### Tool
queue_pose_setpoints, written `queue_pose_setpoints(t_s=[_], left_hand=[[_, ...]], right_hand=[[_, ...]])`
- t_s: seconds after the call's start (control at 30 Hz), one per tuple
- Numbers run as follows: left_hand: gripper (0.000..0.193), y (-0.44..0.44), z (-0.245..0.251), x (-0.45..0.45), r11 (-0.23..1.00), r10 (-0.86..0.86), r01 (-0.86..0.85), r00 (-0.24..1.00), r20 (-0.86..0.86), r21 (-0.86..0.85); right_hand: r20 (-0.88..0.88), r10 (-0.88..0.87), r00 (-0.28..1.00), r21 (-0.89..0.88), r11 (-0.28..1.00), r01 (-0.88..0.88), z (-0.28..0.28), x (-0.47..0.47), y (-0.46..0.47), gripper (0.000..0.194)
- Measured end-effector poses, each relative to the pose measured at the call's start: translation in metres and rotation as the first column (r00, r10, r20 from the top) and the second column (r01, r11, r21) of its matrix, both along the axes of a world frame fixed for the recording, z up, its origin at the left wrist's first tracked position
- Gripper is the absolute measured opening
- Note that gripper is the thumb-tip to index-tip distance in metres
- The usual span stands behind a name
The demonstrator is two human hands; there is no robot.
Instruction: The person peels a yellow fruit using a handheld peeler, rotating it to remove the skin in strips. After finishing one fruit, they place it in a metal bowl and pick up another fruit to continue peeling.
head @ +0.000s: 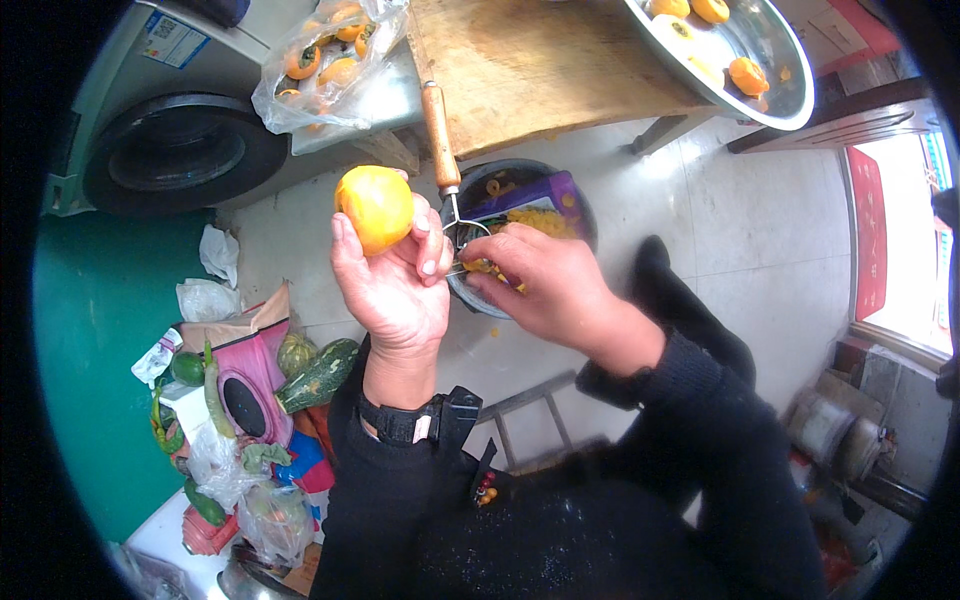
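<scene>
A peeled orange persimmon (pixel 375 210) rests in my left hand (pixel 397 285), held between thumb and fingers with the palm up. Beside it is a peeler with a wooden handle (pixel 441 139) and a forked metal head (pixel 456 217). The handle points away from me, towards the table. The peeler's head lies between the fingertips of both hands. My right hand (pixel 544 285) pinches at this head, where small orange bits show; its fingertips partly hide the blade. Below the hands stands a dark bin (pixel 577 180) holding orange peelings (pixel 540 220) and a purple package (pixel 556 187).
Ahead is a wooden board (pixel 547 67) on a table, with a plastic bag of persimmons (pixel 322 67) to its left and a metal basin (pixel 795 97) with peeled persimmons to its right. A front-loading washing machine (pixel 180 154) stands left. Squashes (pixel 319 371) and bags lie at lower left.
</scene>
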State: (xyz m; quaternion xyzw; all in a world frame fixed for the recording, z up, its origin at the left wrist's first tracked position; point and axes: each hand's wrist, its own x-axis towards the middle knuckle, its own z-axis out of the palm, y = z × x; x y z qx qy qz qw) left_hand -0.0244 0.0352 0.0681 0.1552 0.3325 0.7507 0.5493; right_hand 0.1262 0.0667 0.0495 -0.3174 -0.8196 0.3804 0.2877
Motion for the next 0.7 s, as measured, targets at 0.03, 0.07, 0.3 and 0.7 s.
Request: queue_pose_setpoints(t_s=[0.03,0.07,0.3,0.7], left_hand=[[0.059,0.0,0.0,0.001,1.0,-0.001,0.001,1.0,0.001,-0.002],[0.059,0.0,0.0,0.001,1.0,-0.003,0.003,1.0,-0.001,-0.005],[0.058,0.001,0.001,-0.004,0.999,0.054,-0.054,0.999,-0.006,0.004],[0.059,0.002,-0.001,-0.003,0.999,0.042,-0.043,0.999,0.03,0.028]], right_hand=[[-0.056,0.002,0.998,-0.004,1.0,-0.002,-0.002,0.0,0.0,0.018],[-0.111,0.003,0.994,-0.008,1.0,-0.004,-0.004,-0.001,0.001,0.015],[-0.352,-0.399,0.846,-0.743,0.669,0.007,-0.007,0.0,0.005,0.009],[-0.239,-0.194,0.952,-0.897,0.419,-0.14,-0.017,-0.002,0.001,0.011]])
